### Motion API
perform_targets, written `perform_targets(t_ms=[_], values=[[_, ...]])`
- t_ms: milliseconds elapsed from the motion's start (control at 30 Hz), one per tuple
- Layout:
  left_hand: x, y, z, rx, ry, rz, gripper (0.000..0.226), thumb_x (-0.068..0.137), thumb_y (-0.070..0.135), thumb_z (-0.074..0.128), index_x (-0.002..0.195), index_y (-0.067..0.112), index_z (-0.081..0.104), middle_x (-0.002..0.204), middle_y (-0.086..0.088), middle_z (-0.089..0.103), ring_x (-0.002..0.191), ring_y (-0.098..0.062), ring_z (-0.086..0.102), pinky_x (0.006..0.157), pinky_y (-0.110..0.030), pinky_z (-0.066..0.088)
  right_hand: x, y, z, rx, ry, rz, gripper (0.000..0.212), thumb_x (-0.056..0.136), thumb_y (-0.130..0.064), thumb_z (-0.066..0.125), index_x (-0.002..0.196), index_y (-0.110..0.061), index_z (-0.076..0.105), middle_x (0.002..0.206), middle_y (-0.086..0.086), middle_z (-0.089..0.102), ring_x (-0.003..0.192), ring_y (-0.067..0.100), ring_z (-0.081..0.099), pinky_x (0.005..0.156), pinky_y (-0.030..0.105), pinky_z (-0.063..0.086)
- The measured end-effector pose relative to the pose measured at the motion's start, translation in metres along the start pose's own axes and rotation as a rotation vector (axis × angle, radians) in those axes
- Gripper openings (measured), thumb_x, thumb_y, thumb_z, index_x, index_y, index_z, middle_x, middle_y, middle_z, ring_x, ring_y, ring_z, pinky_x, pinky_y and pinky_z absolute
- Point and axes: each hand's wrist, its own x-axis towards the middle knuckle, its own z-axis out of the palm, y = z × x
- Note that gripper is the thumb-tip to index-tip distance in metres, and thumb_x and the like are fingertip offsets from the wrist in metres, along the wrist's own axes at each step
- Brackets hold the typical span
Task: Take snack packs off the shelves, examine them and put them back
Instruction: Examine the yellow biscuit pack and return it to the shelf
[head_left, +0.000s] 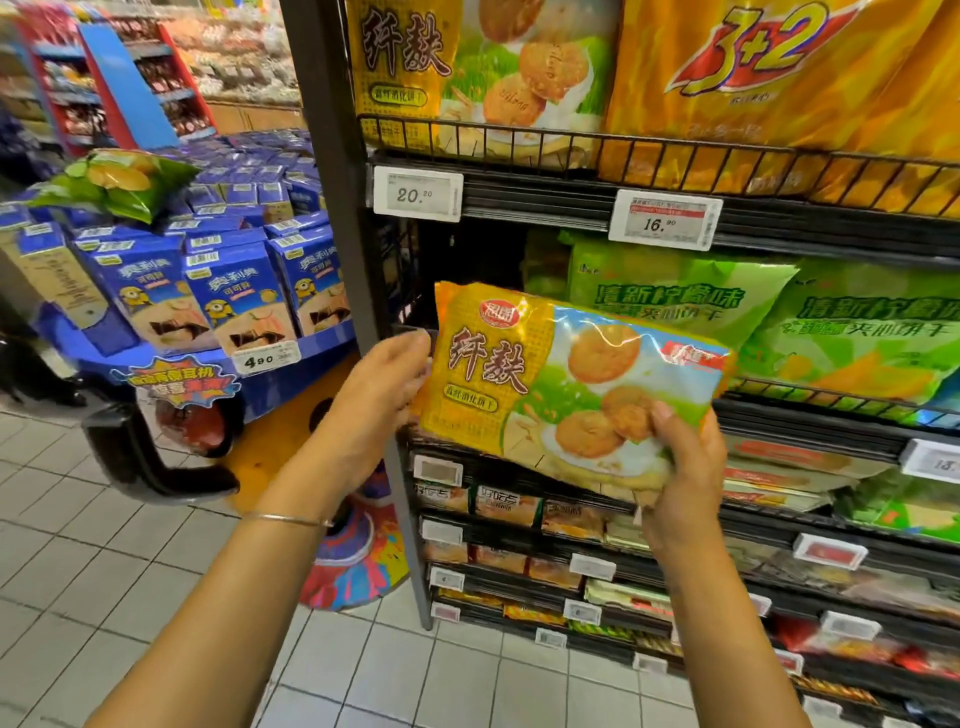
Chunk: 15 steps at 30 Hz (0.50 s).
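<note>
In the head view, a yellow biscuit pack (566, 384) is held up in front of the black shelf unit (343, 208), tilted with its right end lower and its printed face towards the camera. The left hand (371, 400) holds the pack's left edge, with its fingers (415, 340) closed over that edge. The right hand (685, 467) grips the lower right corner, thumb pressed on the front over a printed biscuit and the other fingers tucked behind the pack. A thin bracelet (285, 518) circles the left wrist.

Just above the right fingers, beyond the pack, green packs (670, 306) stand on a shelf. Higher up, a matching yellow pack (467, 67) sits beside an orange pack (769, 67), with price tags reading 20.20 (417, 193) and 16.90 (666, 223) below them. Left of the left fingers is a display of blue cartons (234, 296) with a green bag (117, 182) lying on top. Below both hands, lower shelves hold smaller packs above a tiled floor (104, 545).
</note>
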Motion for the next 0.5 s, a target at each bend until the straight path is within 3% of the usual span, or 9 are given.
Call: perform_targets(t_ms=[100, 200, 300, 500], values=[[-0.008, -0.020, -0.013, -0.043, -0.169, -0.140, 0.069, 0.074, 0.067, 0.084, 0.129, 0.028, 0.070, 0.135, -0.013, 0.070, 0.123, -0.037, 0.068, 0.101, -0.057, 0.054, -0.009, 0.007, -0.009, 0.008, -0.113, 0.171, 0.026, 0.085, -0.020, 0.064, 0.111, -0.019, 0.067, 0.094, 0.001, 0.077, 0.084, 0.017, 0.074, 0.072, 0.032, 0.062], [-0.024, -0.043, -0.015, -0.078, -0.039, -0.142, 0.067, 0.067, 0.058, 0.094, 0.121, 0.024, 0.074, 0.127, -0.020, 0.073, 0.112, -0.038, 0.074, 0.088, -0.049, 0.062, -0.018, 0.015, -0.010, -0.040, -0.142, 0.310, 0.039, 0.088, -0.036, 0.074, 0.121, -0.016, 0.064, 0.112, 0.013, 0.076, 0.096, 0.024, 0.074, 0.082, 0.043, 0.060], [-0.046, -0.055, -0.018, -0.133, 0.088, -0.178, 0.064, 0.062, 0.059, 0.095, 0.113, 0.024, 0.079, 0.119, -0.017, 0.077, 0.105, -0.036, 0.077, 0.076, -0.042, 0.064, -0.025, 0.019, -0.008, -0.059, -0.130, 0.501, 0.065, 0.089, -0.059, 0.056, 0.138, -0.016, 0.059, 0.128, 0.014, 0.072, 0.115, 0.031, 0.071, 0.098, 0.052, 0.055], [-0.079, -0.076, -0.030, -0.174, 0.285, -0.212, 0.053, 0.082, 0.064, 0.068, 0.114, 0.023, 0.076, 0.118, -0.015, 0.077, 0.105, -0.034, 0.077, 0.082, -0.050, 0.064, -0.056, 0.036, -0.007, -0.127, -0.092, 0.643, 0.035, 0.108, -0.037, 0.049, 0.131, -0.017, 0.066, 0.124, 0.010, 0.075, 0.114, 0.037, 0.071, 0.097, 0.066, 0.054]])
